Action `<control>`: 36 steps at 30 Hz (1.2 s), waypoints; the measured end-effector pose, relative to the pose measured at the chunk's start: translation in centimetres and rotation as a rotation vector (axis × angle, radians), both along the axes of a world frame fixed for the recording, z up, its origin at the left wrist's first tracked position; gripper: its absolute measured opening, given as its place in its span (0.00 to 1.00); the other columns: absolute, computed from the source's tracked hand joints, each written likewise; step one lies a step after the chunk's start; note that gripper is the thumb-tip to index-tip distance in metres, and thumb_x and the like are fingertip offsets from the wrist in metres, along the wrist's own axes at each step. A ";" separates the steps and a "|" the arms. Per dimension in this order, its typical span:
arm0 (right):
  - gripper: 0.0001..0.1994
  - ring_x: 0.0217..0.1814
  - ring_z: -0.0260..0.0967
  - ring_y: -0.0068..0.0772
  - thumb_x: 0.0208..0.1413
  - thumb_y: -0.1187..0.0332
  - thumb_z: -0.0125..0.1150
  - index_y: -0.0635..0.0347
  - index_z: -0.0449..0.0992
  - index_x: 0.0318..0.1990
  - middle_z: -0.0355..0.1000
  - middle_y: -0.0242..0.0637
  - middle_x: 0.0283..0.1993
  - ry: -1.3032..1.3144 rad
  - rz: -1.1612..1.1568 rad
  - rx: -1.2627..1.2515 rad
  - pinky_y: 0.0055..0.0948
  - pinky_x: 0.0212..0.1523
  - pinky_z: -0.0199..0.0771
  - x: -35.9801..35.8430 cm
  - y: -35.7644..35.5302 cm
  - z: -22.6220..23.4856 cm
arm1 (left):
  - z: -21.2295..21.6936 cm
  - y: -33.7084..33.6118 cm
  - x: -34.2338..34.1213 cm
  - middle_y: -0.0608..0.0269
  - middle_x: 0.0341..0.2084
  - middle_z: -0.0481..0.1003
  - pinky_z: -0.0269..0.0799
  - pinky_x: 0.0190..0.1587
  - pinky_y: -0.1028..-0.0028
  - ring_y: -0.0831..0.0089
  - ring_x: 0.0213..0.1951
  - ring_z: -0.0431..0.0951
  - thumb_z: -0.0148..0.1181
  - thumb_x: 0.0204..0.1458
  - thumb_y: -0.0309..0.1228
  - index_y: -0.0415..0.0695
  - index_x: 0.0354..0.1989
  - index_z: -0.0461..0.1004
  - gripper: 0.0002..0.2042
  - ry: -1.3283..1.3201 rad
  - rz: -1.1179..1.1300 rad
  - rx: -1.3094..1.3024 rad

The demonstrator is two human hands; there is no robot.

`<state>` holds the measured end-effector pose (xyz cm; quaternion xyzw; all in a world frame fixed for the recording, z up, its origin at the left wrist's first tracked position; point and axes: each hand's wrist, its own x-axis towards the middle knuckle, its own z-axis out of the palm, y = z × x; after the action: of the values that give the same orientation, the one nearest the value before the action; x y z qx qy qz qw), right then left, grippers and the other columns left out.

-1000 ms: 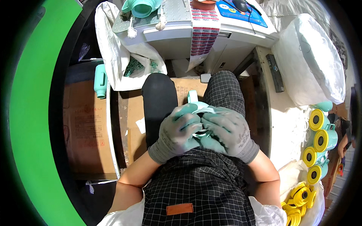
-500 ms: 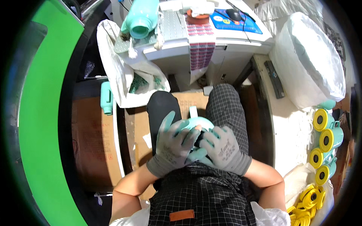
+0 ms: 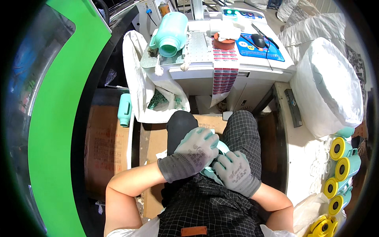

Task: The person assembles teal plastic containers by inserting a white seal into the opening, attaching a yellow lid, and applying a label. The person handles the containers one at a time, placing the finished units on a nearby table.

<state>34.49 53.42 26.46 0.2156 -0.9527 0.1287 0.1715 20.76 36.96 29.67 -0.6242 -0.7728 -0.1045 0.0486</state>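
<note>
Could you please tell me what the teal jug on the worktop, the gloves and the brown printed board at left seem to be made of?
The jug looks like moulded plastic: evenly coloured, with a soft sheen. The gloves seem to be matte knit fabric with ribbed cuffs, their teal parts perhaps a rubbery coating. The board is probably cardboard: brown, dull, printed.

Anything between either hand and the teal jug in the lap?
Nothing visible beyond the gloves: the left hand is over the jug, the right hand at its near right side. Fingertip contact is hidden.

The left hand [image 3: 197, 149] now sits farther forward than the right hand [image 3: 233, 170].
</note>
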 end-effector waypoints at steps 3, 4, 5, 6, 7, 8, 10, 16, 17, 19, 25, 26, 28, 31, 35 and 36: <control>0.12 0.38 0.69 0.33 0.51 0.56 0.66 0.55 0.76 0.32 0.73 0.35 0.40 0.022 0.005 -0.021 0.36 0.37 0.68 0.1 0.0 0.5 | -0.2 0.2 -0.2 0.63 0.40 0.75 0.76 0.49 0.63 0.63 0.45 0.78 0.64 0.49 0.35 0.51 0.31 0.82 0.04 0.004 -0.019 -0.138; 0.12 0.38 0.69 0.33 0.51 0.56 0.66 0.55 0.76 0.32 0.73 0.35 0.40 0.018 0.000 -0.032 0.35 0.37 0.68 0.2 0.0 0.7 | -0.6 0.1 0.2 0.65 0.37 0.74 0.76 0.46 0.63 0.64 0.41 0.78 0.63 0.50 0.36 0.51 0.31 0.81 0.05 0.044 0.010 -0.117; 0.13 0.37 0.69 0.33 0.48 0.56 0.68 0.54 0.76 0.31 0.73 0.34 0.39 0.032 0.001 -0.023 0.36 0.36 0.67 0.2 0.1 0.2 | -0.7 0.0 0.7 0.65 0.36 0.74 0.75 0.45 0.63 0.64 0.39 0.78 0.63 0.50 0.37 0.51 0.32 0.81 0.06 0.023 0.044 -0.079; 0.13 0.35 0.67 0.33 0.47 0.56 0.68 0.53 0.74 0.30 0.71 0.33 0.37 0.053 -0.023 -0.065 0.36 0.35 0.66 0.2 -0.2 -0.1 | -0.7 -0.1 0.9 0.65 0.35 0.74 0.75 0.44 0.63 0.64 0.38 0.78 0.64 0.50 0.37 0.51 0.33 0.80 0.06 0.012 0.079 -0.040; 0.13 0.34 0.65 0.34 0.47 0.56 0.67 0.53 0.73 0.29 0.68 0.32 0.35 0.076 -0.048 -0.107 0.36 0.34 0.65 0.2 -0.7 -0.3 | -0.7 -0.2 0.9 0.65 0.37 0.75 0.74 0.40 0.62 0.62 0.38 0.79 0.65 0.49 0.38 0.51 0.35 0.79 0.08 0.011 0.043 -0.012; 0.12 0.32 0.64 0.34 0.47 0.57 0.67 0.52 0.72 0.28 0.66 0.31 0.33 0.100 -0.075 -0.147 0.36 0.34 0.64 0.6 -0.9 -0.6 | -1.0 -0.1 1.2 0.65 0.38 0.76 0.75 0.40 0.62 0.61 0.39 0.79 0.66 0.49 0.38 0.51 0.36 0.79 0.09 -0.059 0.050 0.011; 0.15 0.33 0.68 0.30 0.46 0.53 0.73 0.51 0.75 0.27 0.73 0.30 0.37 0.117 -0.080 -0.107 0.35 0.33 0.66 1.3 0.1 -1.2 | -1.0 0.2 1.0 0.65 0.41 0.77 0.76 0.40 0.61 0.60 0.41 0.80 0.67 0.50 0.39 0.50 0.39 0.79 0.11 -0.171 0.073 0.068; 0.29 0.41 0.76 0.40 0.40 0.51 0.82 0.57 0.76 0.46 0.76 0.42 0.42 0.169 -0.229 -0.493 0.39 0.42 0.79 9.1 4.1 -3.5 | -8.8 -1.5 6.5 0.49 0.55 0.72 0.68 0.59 0.51 0.49 0.57 0.70 0.69 0.51 0.46 0.45 0.62 0.70 0.31 -0.566 0.130 0.496; 0.34 0.45 0.77 0.45 0.40 0.53 0.81 0.59 0.73 0.52 0.75 0.48 0.46 0.139 -0.349 -0.484 0.41 0.46 0.80 10.1 3.6 -2.9 | -9.5 -1.3 8.5 0.51 0.56 0.72 0.67 0.61 0.50 0.50 0.57 0.70 0.68 0.51 0.50 0.47 0.60 0.71 0.31 -0.479 0.174 0.531; 0.45 0.58 0.76 0.55 0.41 0.55 0.79 0.66 0.65 0.67 0.72 0.61 0.59 -0.041 -0.495 -0.554 0.43 0.57 0.80 11.9 2.8 -1.5 | -9.5 -0.6 10.6 0.54 0.57 0.72 0.64 0.63 0.50 0.53 0.58 0.70 0.68 0.50 0.57 0.51 0.58 0.73 0.32 -0.336 0.185 0.544; 0.50 0.70 0.71 0.46 0.41 0.56 0.79 0.68 0.62 0.72 0.68 0.56 0.70 -0.468 -0.631 -1.065 0.42 0.68 0.71 14.3 2.6 -3.1 | -7.8 1.2 10.3 0.64 0.60 0.75 0.67 0.63 0.49 0.55 0.58 0.73 0.70 0.50 0.52 0.55 0.54 0.75 0.25 -0.335 -0.048 0.567; 0.49 0.70 0.70 0.46 0.41 0.56 0.79 0.67 0.63 0.72 0.67 0.56 0.70 -0.449 -0.632 -1.113 0.42 0.68 0.70 14.5 2.6 -3.2 | -7.6 1.2 9.8 0.64 0.59 0.75 0.68 0.62 0.48 0.54 0.57 0.74 0.71 0.50 0.51 0.55 0.54 0.75 0.25 -0.374 -0.069 0.583; 0.49 0.71 0.69 0.48 0.43 0.56 0.79 0.66 0.63 0.72 0.67 0.58 0.70 -0.449 -0.564 -1.062 0.43 0.69 0.69 14.7 2.6 -2.7 | -6.8 0.5 8.6 0.60 0.58 0.76 0.70 0.60 0.47 0.53 0.56 0.75 0.72 0.50 0.47 0.54 0.53 0.76 0.23 -0.494 -0.141 0.465; 0.45 0.67 0.71 0.57 0.47 0.54 0.78 0.51 0.66 0.74 0.61 0.58 0.74 -0.364 -0.481 -0.521 0.45 0.66 0.72 14.1 2.2 -1.2 | -4.9 -1.7 6.3 0.51 0.51 0.78 0.73 0.58 0.53 0.52 0.56 0.75 0.66 0.56 0.33 0.43 0.54 0.73 0.19 -0.455 0.088 0.565; 0.40 0.57 0.73 0.50 0.52 0.51 0.75 0.43 0.67 0.74 0.59 0.53 0.75 -0.393 -0.350 -0.431 0.42 0.58 0.74 13.5 2.9 -1.0 | -6.7 -1.0 5.5 0.52 0.52 0.77 0.73 0.59 0.54 0.51 0.56 0.76 0.64 0.52 0.22 0.42 0.51 0.75 0.17 -0.902 0.174 0.409; 0.40 0.57 0.73 0.49 0.52 0.51 0.74 0.42 0.67 0.74 0.58 0.53 0.75 -0.364 -0.340 -0.465 0.42 0.58 0.73 13.6 3.2 -1.4 | -7.2 -1.7 4.8 0.54 0.53 0.77 0.72 0.60 0.55 0.52 0.56 0.76 0.64 0.51 0.22 0.43 0.51 0.75 0.17 -1.018 0.177 0.308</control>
<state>48.04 56.65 25.06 -0.0176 -0.9350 0.3486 0.0621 25.54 35.28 22.43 -0.4128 -0.7240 -0.5013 -0.2326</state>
